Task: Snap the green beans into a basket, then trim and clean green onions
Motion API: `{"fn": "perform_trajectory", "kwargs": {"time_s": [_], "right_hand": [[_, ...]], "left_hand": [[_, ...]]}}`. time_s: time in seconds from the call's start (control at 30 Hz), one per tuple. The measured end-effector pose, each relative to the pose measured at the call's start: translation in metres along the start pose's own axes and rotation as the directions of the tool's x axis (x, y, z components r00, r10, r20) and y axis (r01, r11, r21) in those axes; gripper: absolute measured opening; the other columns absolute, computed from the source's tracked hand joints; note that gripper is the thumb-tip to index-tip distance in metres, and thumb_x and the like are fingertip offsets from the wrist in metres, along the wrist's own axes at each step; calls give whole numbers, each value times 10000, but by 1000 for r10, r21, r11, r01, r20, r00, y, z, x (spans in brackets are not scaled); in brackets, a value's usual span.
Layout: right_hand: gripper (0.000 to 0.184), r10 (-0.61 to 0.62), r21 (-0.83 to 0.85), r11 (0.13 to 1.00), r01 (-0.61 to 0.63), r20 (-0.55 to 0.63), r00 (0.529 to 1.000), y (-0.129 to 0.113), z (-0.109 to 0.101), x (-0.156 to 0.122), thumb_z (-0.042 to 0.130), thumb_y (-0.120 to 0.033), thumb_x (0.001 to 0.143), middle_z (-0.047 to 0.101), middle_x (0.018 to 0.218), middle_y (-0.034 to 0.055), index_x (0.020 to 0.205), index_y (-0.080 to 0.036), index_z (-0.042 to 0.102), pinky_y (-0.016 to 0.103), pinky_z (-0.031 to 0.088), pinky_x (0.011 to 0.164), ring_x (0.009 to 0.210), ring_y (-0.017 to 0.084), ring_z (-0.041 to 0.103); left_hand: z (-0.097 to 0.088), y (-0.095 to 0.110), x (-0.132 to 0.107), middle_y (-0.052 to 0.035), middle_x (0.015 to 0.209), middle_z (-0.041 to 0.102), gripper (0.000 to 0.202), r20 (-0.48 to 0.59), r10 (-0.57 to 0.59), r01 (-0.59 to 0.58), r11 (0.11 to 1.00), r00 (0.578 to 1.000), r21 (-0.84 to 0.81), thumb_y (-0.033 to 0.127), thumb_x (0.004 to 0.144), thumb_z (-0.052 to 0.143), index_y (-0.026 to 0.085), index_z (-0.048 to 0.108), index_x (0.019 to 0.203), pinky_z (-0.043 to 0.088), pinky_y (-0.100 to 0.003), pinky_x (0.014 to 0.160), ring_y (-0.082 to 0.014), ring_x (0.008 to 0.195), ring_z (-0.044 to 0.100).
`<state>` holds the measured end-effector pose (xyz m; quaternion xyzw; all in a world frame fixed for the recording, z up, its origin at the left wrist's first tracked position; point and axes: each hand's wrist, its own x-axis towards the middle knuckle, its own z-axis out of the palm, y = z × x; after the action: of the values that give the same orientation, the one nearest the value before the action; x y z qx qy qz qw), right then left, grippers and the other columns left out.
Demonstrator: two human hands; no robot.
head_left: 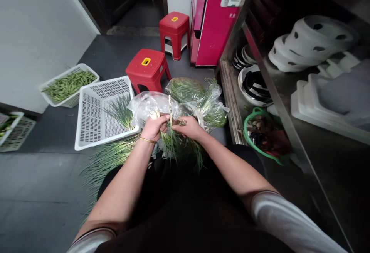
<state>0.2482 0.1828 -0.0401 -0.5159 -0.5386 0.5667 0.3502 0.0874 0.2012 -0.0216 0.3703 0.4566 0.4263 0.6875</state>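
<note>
My left hand point(155, 128) is closed around a small bunch of scallions, their white ends up and green leaves hanging down. One scallion stalk point(170, 108) stands upright between my two hands, at the left thumb and right fingertips. My right hand point(191, 128) is closed on more scallions, whose brownish root ends point(181, 122) point toward the left hand. Their leaves point(197, 152) hang below. Just beyond my hands lies a clear plastic bag point(150, 100). Bagged scallions point(187, 90) rest behind the right hand. Loose scallions point(111, 160) lie on the floor by my left forearm.
A white basket point(82, 120) with some scallions stands at left, beside a basket of green bean pods point(69, 86). Two red stools point(147, 68) and a pink cabinet point(215, 25) stand ahead. At right, a metal shelf point(277, 91) runs above a green basket point(245, 127).
</note>
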Motion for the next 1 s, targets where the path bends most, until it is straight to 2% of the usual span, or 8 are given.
{"fn": "perform_trajectory", "kwargs": {"time_s": [0.1, 0.23, 0.4, 0.57, 0.7, 0.83, 0.93, 1.0], "right_hand": [[306, -67, -47, 997, 65, -43, 997, 6, 6, 2, 708, -405, 634, 449, 468, -64, 586, -157, 537, 207, 303, 424, 428, 66, 399], [250, -68, -58, 997, 59, -165, 984, 4, -2, 3, 629, -377, 693, 451, 454, -64, 603, -168, 524, 213, 303, 427, 416, 71, 399], [190, 13, 158, 987, -7, -36, 999, -7, -20, -3, 631, -304, 644, 431, 396, -77, 588, -187, 492, 218, 311, 381, 353, 77, 384], [146, 27, 487, 873, -15, -18, 999, -14, -54, -12, 641, -235, 577, 435, 403, -81, 620, -183, 512, 214, 299, 337, 321, 71, 353], [165, -95, 672, 733, 104, -50, 994, -24, -85, -20, 641, -240, 572, 465, 464, -72, 645, -191, 500, 204, 280, 327, 332, 63, 343], [229, -176, 719, 651, 243, -169, 970, -31, -108, -26, 657, -289, 581, 399, 445, -87, 604, -201, 447, 190, 252, 325, 330, 43, 277], [278, -97, 610, 750, 254, -278, 956, -25, -110, -22, 686, -338, 600, 364, 429, -93, 599, -207, 441, 195, 258, 332, 334, 44, 279], [274, 14, 426, 897, 119, -297, 955, -17, -101, -16, 726, -337, 600, 383, 414, -89, 630, -198, 492, 204, 262, 335, 334, 55, 315]], "left_hand": [[3, -9, -1, 87, 386, 392, 335, -9, -2, 3, 997, 1000, 81, 380, 572, 770, 123, 580, 674, 233, -197, 352, -33, 317, 292], [2, -15, -4, 71, 432, 450, 365, 16, -15, 8, 934, 1000, 358, 380, 544, 794, 123, 615, 732, 263, -206, 366, -49, 357, 344], [-11, -8, -4, 43, 493, 501, 319, 60, -73, 32, 858, 996, 513, 352, 547, 783, 122, 615, 690, 277, -210, 376, -57, 395, 373], [-25, -1, -1, 27, 546, 545, 286, 91, -155, 65, 778, 984, 624, 335, 565, 765, 141, 620, 718, 312, -222, 386, -72, 406, 398], [-34, 0, 3, 44, 514, 513, 266, 38, -144, 80, 731, 989, 678, 325, 574, 758, 152, 606, 708, 325, -223, 413, -72, 413, 390], [-42, 0, 6, 40, 509, 520, 254, 11, -117, 75, 699, 993, 711, 311, 559, 763, 146, 611, 680, 306, -213, 418, -73, 432, 391], [-45, 0, 7, 40, 499, 517, 257, -16, -73, 64, 718, 997, 693, 296, 532, 781, 147, 597, 630, 290, -205, 402, -68, 420, 388], [-45, 1, 7, 41, 491, 517, 266, -19, -69, 64, 755, 997, 652, 304, 526, 788, 150, 611, 652, 278, -205, 376, -70, 390, 379]]}}
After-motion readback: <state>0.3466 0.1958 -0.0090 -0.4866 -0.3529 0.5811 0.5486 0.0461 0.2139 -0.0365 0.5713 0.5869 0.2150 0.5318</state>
